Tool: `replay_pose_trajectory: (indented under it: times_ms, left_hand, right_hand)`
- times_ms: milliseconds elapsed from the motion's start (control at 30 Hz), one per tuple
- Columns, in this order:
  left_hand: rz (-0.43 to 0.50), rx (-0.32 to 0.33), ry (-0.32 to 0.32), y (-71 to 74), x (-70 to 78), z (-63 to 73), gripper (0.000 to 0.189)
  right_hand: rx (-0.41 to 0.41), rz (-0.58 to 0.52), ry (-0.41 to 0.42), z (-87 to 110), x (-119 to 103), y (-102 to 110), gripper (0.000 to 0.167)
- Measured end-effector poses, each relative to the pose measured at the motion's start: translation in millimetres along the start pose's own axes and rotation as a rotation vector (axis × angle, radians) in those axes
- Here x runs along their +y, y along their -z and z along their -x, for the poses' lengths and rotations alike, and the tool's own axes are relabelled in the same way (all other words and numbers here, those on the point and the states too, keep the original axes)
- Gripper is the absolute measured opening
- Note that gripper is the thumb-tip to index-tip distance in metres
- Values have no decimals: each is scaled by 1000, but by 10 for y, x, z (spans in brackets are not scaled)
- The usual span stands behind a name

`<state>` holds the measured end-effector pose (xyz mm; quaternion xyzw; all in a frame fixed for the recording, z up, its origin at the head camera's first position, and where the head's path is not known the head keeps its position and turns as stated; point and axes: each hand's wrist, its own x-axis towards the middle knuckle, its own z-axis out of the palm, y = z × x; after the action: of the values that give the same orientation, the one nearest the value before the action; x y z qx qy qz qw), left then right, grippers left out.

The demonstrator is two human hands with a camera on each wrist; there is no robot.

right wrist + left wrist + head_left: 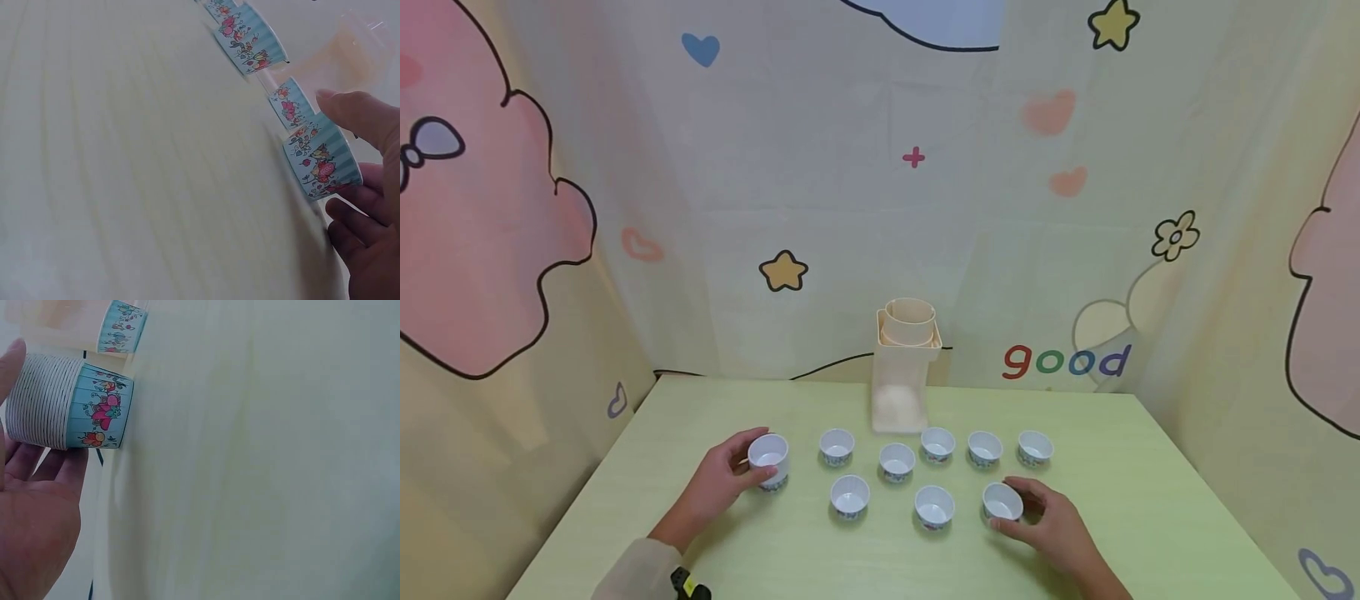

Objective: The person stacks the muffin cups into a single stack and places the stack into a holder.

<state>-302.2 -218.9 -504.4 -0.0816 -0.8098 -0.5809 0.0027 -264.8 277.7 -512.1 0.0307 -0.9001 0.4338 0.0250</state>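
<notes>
Nearest, at the lower left, a pale sleeve (640,571) and a black-and-yellow band (690,586) lay about the left forearm, over the pale green table (820,567). The right hand (1052,529) held 1 paper cup (1002,502) at the right end of the near row, its thumb on the near side and its fingers on the far side, clamped on the cup. The cup was upright, white inside, its pale blue outside printed with coloured pictures. To its left in that row, well apart from each other, stood 2 more cups: a middle cup (935,507) and a left cup (850,496).

A little farther off, the left hand (722,475) gripped an upright stack of cups (768,458), thumb and fingers clamped around the nested rims. Near the table's middle stood 1 cup (897,461), and behind it a loose row of 4 cups (837,446), all mouth up.

Beyond them a cream holder (900,383) stood upright, a round tube (910,325) at its top. Farthest back hung a printed cloth (835,167) with stars, hearts and "good".
</notes>
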Motion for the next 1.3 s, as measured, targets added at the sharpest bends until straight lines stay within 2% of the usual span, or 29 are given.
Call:
replay_pose_trajectory:
  times_ms: [167,367,733,900,1133,1300]
  left_hand:
    - [8,14,10,-16,1,-24,74]
    - [15,22,7,-23,-16,-29,71]
    - [38,25,-6,19,-83,-59,69]
    - [42,24,8,35,-117,-80,69]
    - [44,6,-16,42,-111,-80,67]
    - [60,-5,-27,53,-105,-81,66]
  right_hand:
    - [18,15,26,7,18,-12,65]
    - [40,46,17,3,26,-40,65]
    - [52,21,7,15,-19,-57,63]
    - [54,-45,17,25,-50,-62,60]
    - [62,-188,35,18,-154,-45,59]
    - [41,-232,42,6,-289,-37,59]
